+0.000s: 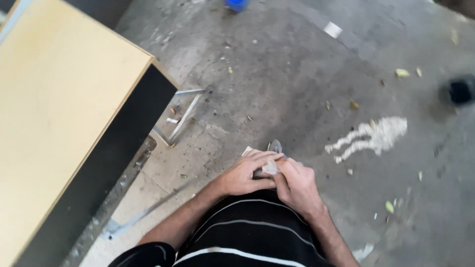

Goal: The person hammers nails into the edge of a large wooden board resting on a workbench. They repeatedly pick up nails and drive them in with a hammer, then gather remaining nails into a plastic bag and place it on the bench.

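My two hands meet low in the head view, above my lap in a black garment with white stripes [247, 232]. My left hand [245, 174] and my right hand [298, 187] pinch together a small pale object [271, 167], thin and crumpled, partly hidden by the fingers. A grey pointed tip [275, 146] and a tan corner [247, 151] stick out past the fingers. What the object is cannot be told.
A yellow-topped table with a dark side panel [59, 113] fills the left. Metal bars [185, 116] lie under it. The concrete floor [297, 74] carries scattered leaves, a white paint spill [373, 137], a blue object [236, 5] and a dark hole [460, 91].
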